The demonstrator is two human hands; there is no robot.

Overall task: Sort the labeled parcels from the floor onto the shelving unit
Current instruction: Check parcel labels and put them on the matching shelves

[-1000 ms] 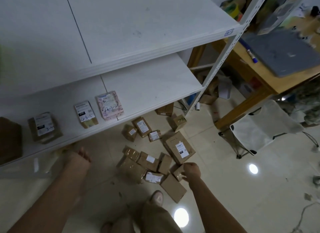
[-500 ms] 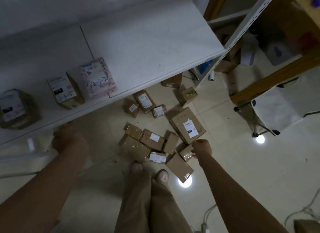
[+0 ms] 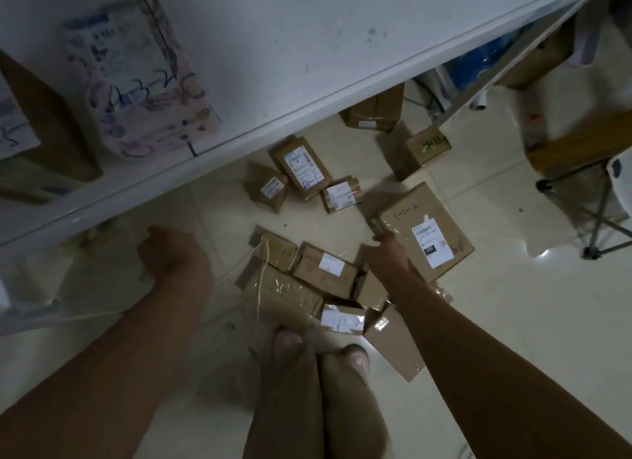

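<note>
Several brown labeled parcels lie in a heap on the tiled floor [image 3: 513, 322] in front of my feet. The biggest is a flat large parcel [image 3: 431, 233] with a white label. My right hand [image 3: 386, 253] reaches down to its near-left corner, fingers curled at the edge; the parcel still lies flat. My left hand [image 3: 174, 253] hangs in a loose fist with nothing in it, below the white shelf [image 3: 307, 48]. On that shelf stand a pink patterned parcel [image 3: 136, 79] and a brown parcel [image 3: 41, 130], both with handwritten numbers.
My legs and feet [image 3: 307, 356] stand right against the heap. More parcels [image 3: 372, 110] lie under the shelf's front edge. A folding stool [image 3: 581, 202] and a wooden table leg [image 3: 578, 147] stand at the right. Bare floor lies to the right and front.
The view has dropped closer to the floor. My right hand left the small parcel and moved up to the large parcel's corner. My left hand stayed low by the shelf.
</note>
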